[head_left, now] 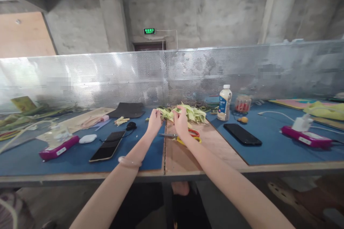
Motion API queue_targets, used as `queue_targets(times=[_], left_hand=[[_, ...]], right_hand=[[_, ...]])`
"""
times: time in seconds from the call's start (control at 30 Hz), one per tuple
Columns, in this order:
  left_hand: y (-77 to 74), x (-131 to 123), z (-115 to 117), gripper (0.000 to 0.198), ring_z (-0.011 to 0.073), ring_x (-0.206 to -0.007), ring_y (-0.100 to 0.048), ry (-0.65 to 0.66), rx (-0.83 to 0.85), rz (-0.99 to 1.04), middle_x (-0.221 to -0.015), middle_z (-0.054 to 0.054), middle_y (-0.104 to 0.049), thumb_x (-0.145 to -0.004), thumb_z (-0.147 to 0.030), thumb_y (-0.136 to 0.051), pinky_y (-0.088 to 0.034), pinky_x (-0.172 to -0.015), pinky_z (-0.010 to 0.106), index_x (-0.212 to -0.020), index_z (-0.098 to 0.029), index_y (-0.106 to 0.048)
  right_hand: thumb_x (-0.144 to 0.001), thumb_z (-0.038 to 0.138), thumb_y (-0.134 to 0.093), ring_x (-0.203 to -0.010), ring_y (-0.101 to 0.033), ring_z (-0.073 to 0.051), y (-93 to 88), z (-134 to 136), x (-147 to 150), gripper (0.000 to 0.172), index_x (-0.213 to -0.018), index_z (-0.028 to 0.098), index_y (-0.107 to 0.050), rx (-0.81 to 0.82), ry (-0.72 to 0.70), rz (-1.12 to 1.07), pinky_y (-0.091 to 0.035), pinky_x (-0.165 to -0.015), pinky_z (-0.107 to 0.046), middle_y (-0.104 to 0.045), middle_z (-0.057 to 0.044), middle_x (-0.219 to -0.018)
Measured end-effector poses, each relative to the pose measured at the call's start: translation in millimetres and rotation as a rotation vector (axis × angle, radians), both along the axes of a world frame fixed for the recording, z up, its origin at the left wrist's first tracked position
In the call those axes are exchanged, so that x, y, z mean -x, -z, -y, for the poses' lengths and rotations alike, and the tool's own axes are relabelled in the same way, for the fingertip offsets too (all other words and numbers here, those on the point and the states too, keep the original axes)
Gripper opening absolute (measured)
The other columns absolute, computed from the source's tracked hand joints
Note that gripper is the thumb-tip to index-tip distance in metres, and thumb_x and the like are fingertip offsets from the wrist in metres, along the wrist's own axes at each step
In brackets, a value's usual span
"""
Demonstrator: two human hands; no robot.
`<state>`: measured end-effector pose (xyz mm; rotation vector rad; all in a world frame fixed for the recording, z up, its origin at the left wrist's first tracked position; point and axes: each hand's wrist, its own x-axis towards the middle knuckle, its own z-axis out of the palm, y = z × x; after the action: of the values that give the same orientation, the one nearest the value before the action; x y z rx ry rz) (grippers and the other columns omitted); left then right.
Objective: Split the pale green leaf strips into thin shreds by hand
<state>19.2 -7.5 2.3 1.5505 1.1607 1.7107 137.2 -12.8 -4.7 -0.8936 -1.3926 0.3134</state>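
Note:
Both hands are at the heap of pale green, husk-like leaves (pixel 197 113) at the back of the bare wooden strip. My left hand (pixel 155 121), with a pale bangle on its wrist, is closed, fingertips pinched at the heap's left end. My right hand (pixel 181 123) is closed too, its fingers on a pale green leaf at the middle of the heap. A leaf piece shows between the two hands; their exact grip is too small to make out. Scissors (pixel 195 134) with red and yellow handles lie below the right hand, partly hidden by its wrist.
A white bottle (pixel 224 103), a jar (pixel 242 104) and a black phone (pixel 242 134) are on the right. To the left lie another phone (pixel 108 146), a white earbud case (pixel 87 139) and a purple power strip (pixel 59 148). A perforated metal screen (pixel 120 78) stands behind.

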Motion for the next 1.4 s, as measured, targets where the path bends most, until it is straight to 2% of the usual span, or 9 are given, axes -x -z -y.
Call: queue_targets(times=[0.2, 0.5, 0.73, 0.93, 1.03, 1.17, 1.3, 1.4], left_hand=[[-3.3, 3.2, -0.4, 0.015, 0.0064, -0.048, -0.046, -0.109, 0.015, -0.023, -0.069, -0.001, -0.05, -0.085, -0.029, -0.034, -0.035, -0.045, 0.018, -0.075, -0.019, -0.037], [-2.3, 8.9, -3.3, 0.018, 0.0099, -0.052, -0.049, -0.204, -0.021, -0.071, -0.066, 0.001, -0.055, -0.086, -0.032, -0.032, -0.037, -0.052, 0.023, -0.075, -0.019, -0.039], [-2.4, 10.5, -3.8, 0.018, 0.0124, -0.059, -0.052, -0.272, -0.094, -0.184, -0.067, 0.002, -0.055, -0.086, -0.031, -0.032, -0.038, -0.059, 0.025, -0.074, -0.019, -0.039], [-2.5, 10.1, 0.0, 0.018, 0.0143, -0.064, -0.054, -0.312, -0.156, -0.26, -0.069, 0.003, -0.056, -0.086, -0.031, -0.032, -0.037, -0.063, 0.026, -0.074, -0.02, -0.039], [-2.9, 8.6, 3.4, 0.016, 0.015, -0.064, -0.055, -0.304, -0.167, -0.3, -0.069, 0.003, -0.057, -0.085, -0.031, -0.032, -0.037, -0.061, 0.026, -0.075, -0.021, -0.039], [-4.0, 7.5, 6.9, 0.013, 0.0153, -0.063, -0.055, -0.293, -0.179, -0.328, -0.069, 0.003, -0.058, -0.085, -0.029, -0.034, -0.037, -0.06, 0.025, -0.076, -0.02, -0.039], [-5.3, 7.8, 8.7, 0.014, 0.0145, -0.063, -0.055, -0.279, -0.182, -0.29, -0.07, 0.003, -0.057, -0.085, -0.029, -0.035, -0.038, -0.061, 0.025, -0.075, -0.02, -0.04], [-5.4, 8.4, 7.8, 0.016, 0.0142, -0.065, -0.054, -0.284, -0.181, -0.253, -0.071, 0.003, -0.057, -0.084, -0.03, -0.036, -0.038, -0.062, 0.025, -0.073, -0.02, -0.04]], right_hand=[[-0.085, 0.035, -0.033, -0.05, -0.046, -0.014, 0.7, -3.9, -3.9, 0.035, -0.112, 0.013, -0.037, 0.022, 0.028, 0.016, -0.038, -0.055, -0.026, -0.052, 0.0, -0.063], [-0.086, 0.035, -0.033, -0.051, -0.046, -0.014, 2.8, -9.7, -5.5, 0.032, -0.108, 0.013, -0.039, -0.018, 0.079, 0.042, -0.037, -0.055, -0.026, -0.052, 0.0, -0.064], [-0.084, 0.034, -0.035, -0.051, -0.048, -0.016, 6.6, -16.9, -7.3, 0.032, -0.108, 0.014, -0.042, 0.043, 0.079, 0.168, -0.037, -0.055, -0.027, -0.051, 0.001, -0.057], [-0.087, 0.037, -0.027, -0.065, -0.054, -0.018, 7.1, -14.1, -5.4, 0.034, -0.107, 0.014, -0.044, 0.044, 0.1, 0.226, -0.04, -0.064, -0.029, -0.058, -0.006, -0.075], [-0.088, 0.042, -0.023, -0.071, -0.056, -0.019, 5.8, -7.9, -4.0, 0.039, -0.105, 0.015, -0.046, 0.076, 0.073, 0.236, -0.04, -0.067, -0.03, -0.059, -0.007, -0.078], [-0.087, 0.047, -0.022, -0.067, -0.055, -0.018, 3.3, -1.6, -3.6, 0.045, -0.11, 0.016, -0.046, 0.102, 0.001, 0.246, -0.041, -0.066, -0.031, -0.055, -0.003, -0.068], [-0.086, 0.044, -0.03, -0.061, -0.051, -0.013, -3.0, 1.9, -3.7, 0.044, -0.12, 0.02, -0.044, 0.002, -0.186, 0.25, -0.042, -0.064, -0.027, -0.052, 0.001, -0.066], [-0.085, 0.041, -0.035, -0.06, -0.05, -0.011, -7.1, 2.8, -3.5, 0.041, -0.119, 0.021, -0.048, -0.001, -0.341, 0.214, -0.044, -0.059, -0.024, -0.055, 0.0, -0.07]])
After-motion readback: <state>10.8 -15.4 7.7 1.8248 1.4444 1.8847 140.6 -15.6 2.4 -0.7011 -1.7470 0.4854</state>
